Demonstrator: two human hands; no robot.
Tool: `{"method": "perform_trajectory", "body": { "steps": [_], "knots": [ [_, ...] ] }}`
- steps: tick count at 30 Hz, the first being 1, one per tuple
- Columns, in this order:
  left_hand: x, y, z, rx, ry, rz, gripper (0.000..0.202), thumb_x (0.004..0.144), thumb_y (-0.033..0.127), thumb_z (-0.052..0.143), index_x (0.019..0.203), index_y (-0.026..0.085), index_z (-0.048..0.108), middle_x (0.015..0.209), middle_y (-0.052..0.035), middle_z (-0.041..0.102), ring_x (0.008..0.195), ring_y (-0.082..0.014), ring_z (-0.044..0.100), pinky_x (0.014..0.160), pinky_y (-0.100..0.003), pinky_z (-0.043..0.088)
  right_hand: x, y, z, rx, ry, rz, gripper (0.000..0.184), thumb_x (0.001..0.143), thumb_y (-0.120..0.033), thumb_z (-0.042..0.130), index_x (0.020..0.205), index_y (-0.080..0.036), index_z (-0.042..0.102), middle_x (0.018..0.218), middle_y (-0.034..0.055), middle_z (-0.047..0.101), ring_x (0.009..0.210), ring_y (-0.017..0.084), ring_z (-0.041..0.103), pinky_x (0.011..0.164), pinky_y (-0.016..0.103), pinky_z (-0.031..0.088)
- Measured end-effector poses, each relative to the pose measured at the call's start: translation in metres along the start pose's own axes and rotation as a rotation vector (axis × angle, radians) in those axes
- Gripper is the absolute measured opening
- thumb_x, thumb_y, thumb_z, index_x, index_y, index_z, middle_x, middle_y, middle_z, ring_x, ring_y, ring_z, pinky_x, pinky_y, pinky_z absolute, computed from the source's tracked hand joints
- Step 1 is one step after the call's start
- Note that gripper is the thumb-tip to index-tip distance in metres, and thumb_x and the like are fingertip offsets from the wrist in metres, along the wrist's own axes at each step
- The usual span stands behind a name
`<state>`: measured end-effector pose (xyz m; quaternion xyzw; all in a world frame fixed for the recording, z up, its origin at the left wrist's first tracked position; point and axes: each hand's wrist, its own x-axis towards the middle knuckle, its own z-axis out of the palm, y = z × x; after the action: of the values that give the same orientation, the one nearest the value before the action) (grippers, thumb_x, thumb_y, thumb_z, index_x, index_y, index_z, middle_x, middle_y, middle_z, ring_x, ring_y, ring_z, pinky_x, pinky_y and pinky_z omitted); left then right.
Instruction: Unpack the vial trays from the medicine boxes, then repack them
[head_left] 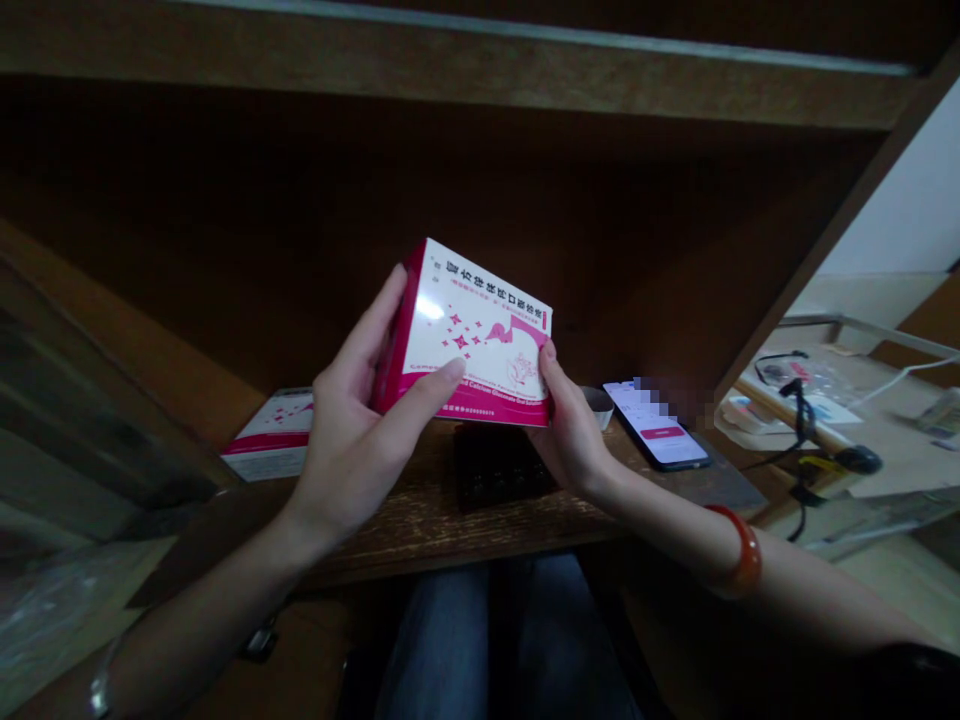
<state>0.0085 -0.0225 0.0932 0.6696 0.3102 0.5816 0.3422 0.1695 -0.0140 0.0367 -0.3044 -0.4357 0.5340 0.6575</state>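
On your left, a white-and-pink cardboard carton lies on the brown wooden desk, partly hidden by your left hand, which grips the left end of a glossy white-and-magenta cardboard box. That box is held above the desk between your hands, long axis slanting down rightward; both touch it, with nothing in between. Below sits a flat black object; your right hand clasps the box's right end, near a pale cup, with a lit black-edged smartphone farther right
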Motion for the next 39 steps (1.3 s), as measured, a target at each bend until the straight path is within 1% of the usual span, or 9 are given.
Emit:
{"method": "perform_trajectory", "body": {
  "steps": [7,10,13,19,22,24,28,33,39],
  "knots": [
    [0.001,0.006,-0.002,0.032,0.049,0.037,0.075,0.073,0.027,0.076,0.142,0.022,0.047,0.144,-0.0044,0.054,0.132,-0.0311,0.05,0.113,-0.045,0.041,-0.002,0.004,0.004,0.143,-0.015,0.083,0.046,0.082,-0.058,0.059,0.118,-0.029,0.056,0.129,0.0015,0.065,0.125,0.027,0.057,0.093,0.041,0.057],
    [0.008,0.008,-0.005,-0.009,0.088,-0.044,0.071,0.074,0.027,0.075,0.14,0.022,0.05,0.138,-0.0034,0.059,0.127,-0.0296,0.055,0.109,-0.043,0.046,-0.001,0.002,0.001,0.161,-0.036,0.115,0.045,0.086,-0.06,0.054,0.12,-0.031,0.056,0.128,0.0005,0.066,0.122,0.027,0.059,0.09,0.042,0.058],
    [0.019,0.009,-0.012,-0.1,0.141,-0.166,0.053,0.08,0.029,0.068,0.132,0.02,0.058,0.121,-0.0047,0.07,0.112,-0.0277,0.065,0.099,-0.043,0.053,0.0,0.001,-0.005,0.135,-0.004,0.108,0.04,0.088,-0.056,0.053,0.119,-0.031,0.057,0.127,-0.0005,0.066,0.116,0.026,0.062,0.085,0.04,0.059],
    [0.03,0.009,-0.022,-0.11,0.179,-0.177,0.043,0.083,0.032,0.066,0.124,0.02,0.064,0.099,-0.0059,0.074,0.091,-0.0253,0.07,0.089,-0.05,0.057,0.003,0.006,-0.016,0.068,0.137,0.078,0.049,0.073,-0.027,0.073,0.119,-0.031,0.057,0.105,-0.0014,0.069,0.079,0.015,0.065,0.066,0.029,0.056],
    [0.028,0.011,-0.019,-0.076,0.242,-0.135,0.043,0.08,0.029,0.068,0.122,0.019,0.066,0.097,-0.0056,0.075,0.089,-0.0242,0.07,0.092,-0.052,0.055,0.004,0.008,-0.016,0.121,0.072,0.142,0.023,0.073,-0.027,0.073,0.095,-0.023,0.066,0.088,-0.0007,0.069,0.071,0.013,0.062,0.062,0.024,0.054],
    [0.026,0.015,-0.016,-0.036,0.296,-0.111,0.045,0.078,0.026,0.07,0.122,0.018,0.067,0.101,-0.0054,0.075,0.091,-0.0235,0.07,0.095,-0.05,0.054,0.004,0.006,-0.014,0.22,-0.006,0.228,0.018,0.078,-0.037,0.069,0.086,-0.02,0.066,0.079,0.0005,0.068,0.07,0.014,0.063,0.064,0.024,0.054],
    [0.023,0.024,-0.012,0.014,0.329,-0.058,0.045,0.075,0.023,0.07,0.12,0.018,0.068,0.105,-0.0041,0.075,0.094,-0.023,0.07,0.097,-0.045,0.054,0.003,0.002,-0.011,0.331,-0.144,0.303,0.025,0.085,-0.044,0.063,0.095,-0.023,0.068,0.084,0.0011,0.072,0.079,0.017,0.067,0.07,0.03,0.058],
    [0.024,0.023,-0.015,0.035,0.296,-0.092,0.044,0.075,0.025,0.069,0.118,0.019,0.07,0.098,-0.0057,0.075,0.091,-0.0265,0.071,0.089,-0.048,0.057,0.002,0.002,-0.011,0.256,-0.11,0.377,0.029,0.083,-0.037,0.069,0.11,-0.028,0.065,0.101,0.0011,0.074,0.094,0.022,0.068,0.078,0.039,0.06],
    [0.033,0.02,-0.028,0.037,0.325,0.006,0.035,0.078,0.02,0.065,0.112,0.016,0.072,0.094,-0.0061,0.073,0.097,-0.027,0.07,0.097,-0.052,0.053,0.007,-0.007,-0.014,0.283,-0.14,0.349,0.022,0.078,-0.027,0.074,0.099,-0.022,0.07,0.093,0.0004,0.075,0.081,0.017,0.07,0.069,0.026,0.059]
  ]
}}
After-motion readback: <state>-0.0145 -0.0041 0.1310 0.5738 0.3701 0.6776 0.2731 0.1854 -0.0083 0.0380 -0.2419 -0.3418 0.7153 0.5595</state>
